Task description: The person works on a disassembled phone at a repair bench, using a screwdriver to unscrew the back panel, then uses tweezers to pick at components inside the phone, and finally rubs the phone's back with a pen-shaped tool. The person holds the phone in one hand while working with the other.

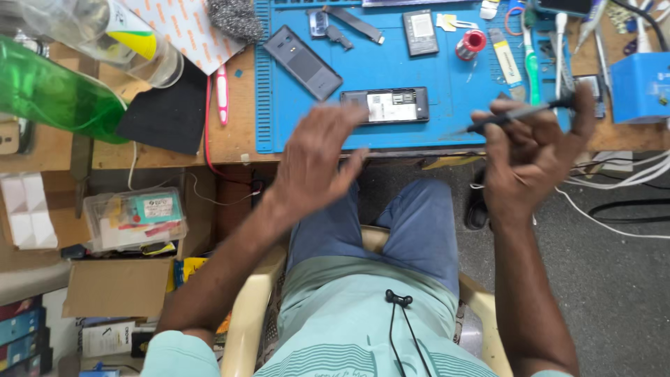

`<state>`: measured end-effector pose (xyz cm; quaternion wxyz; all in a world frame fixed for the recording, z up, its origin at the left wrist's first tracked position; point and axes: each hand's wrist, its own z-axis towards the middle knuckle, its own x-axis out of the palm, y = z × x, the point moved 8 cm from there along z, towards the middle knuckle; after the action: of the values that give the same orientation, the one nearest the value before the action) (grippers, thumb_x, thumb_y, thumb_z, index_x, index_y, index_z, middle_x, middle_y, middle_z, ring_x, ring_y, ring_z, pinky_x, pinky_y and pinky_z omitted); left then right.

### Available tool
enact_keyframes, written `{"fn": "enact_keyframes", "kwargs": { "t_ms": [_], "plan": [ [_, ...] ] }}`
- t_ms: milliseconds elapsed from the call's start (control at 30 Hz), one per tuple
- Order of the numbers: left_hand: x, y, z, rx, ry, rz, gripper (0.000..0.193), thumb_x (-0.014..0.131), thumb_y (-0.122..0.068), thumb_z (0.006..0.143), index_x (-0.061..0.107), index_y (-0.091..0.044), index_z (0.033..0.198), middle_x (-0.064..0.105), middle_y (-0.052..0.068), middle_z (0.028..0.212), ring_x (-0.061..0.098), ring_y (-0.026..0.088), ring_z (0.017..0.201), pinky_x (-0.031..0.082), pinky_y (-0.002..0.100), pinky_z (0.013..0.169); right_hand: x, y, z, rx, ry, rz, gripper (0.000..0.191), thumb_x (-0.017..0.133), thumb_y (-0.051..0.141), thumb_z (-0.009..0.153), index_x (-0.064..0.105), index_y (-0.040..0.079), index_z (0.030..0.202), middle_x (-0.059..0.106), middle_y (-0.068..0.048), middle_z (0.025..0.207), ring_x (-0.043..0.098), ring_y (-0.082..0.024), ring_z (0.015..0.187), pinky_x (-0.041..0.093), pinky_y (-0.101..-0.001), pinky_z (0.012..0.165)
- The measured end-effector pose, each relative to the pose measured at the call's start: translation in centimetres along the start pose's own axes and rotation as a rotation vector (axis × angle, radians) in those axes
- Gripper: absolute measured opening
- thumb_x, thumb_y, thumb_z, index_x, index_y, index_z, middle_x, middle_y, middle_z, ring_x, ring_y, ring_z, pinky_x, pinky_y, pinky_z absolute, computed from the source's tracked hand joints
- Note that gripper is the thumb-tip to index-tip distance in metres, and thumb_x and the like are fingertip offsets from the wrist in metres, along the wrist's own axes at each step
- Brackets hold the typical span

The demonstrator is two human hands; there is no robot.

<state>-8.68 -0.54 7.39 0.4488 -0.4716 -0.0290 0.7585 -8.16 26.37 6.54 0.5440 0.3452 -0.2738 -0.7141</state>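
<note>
My left hand point(317, 157) hovers flat with its fingers apart over the front edge of a blue work mat point(391, 66), holding nothing. Just beyond its fingertips lies an opened black phone point(391, 105) with its insides showing. My right hand point(534, 153) is raised near the mat's right corner and is closed around a thin dark screwdriver point(513, 117), tip pointing left. A grey phone back cover point(302, 61) and a small black battery point(420, 31) lie farther back on the mat.
A green bottle point(49, 94) and a clear bottle point(105, 35) lie at the left. A red solder spool point(471, 43), tools, a blue box point(641, 87) and white cables point(621, 178) sit at the right. Boxes are stacked lower left.
</note>
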Motion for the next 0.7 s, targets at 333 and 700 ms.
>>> {"fn": "enact_keyframes", "kwargs": {
  "t_ms": [333,700],
  "plan": [
    [2.7,4.1,4.1,0.003,0.123,0.108,0.07,0.084,-0.036,0.087,0.052,-0.006,0.143,0.068,0.011,0.127,0.046,0.032,0.137,0.03,0.051,0.116,4.1,0.8,3.9,-0.113,0.221,-0.194,0.068,0.067,-0.012,0.113,0.025,0.013,0.16,0.066,-0.019,0.129,0.074,-0.027,0.119,0.063,-0.0355,0.1],
    [3.0,4.8,3.9,0.025,0.115,0.057,0.068,0.084,-0.039,0.089,0.054,-0.006,0.14,0.067,0.011,0.12,0.054,0.03,0.126,0.036,0.049,0.111,4.7,-0.1,4.2,-0.14,0.251,-0.242,0.065,0.069,-0.008,0.114,0.027,0.013,0.159,0.068,-0.018,0.126,0.075,-0.026,0.118,0.063,-0.0345,0.098]
  ]
}}
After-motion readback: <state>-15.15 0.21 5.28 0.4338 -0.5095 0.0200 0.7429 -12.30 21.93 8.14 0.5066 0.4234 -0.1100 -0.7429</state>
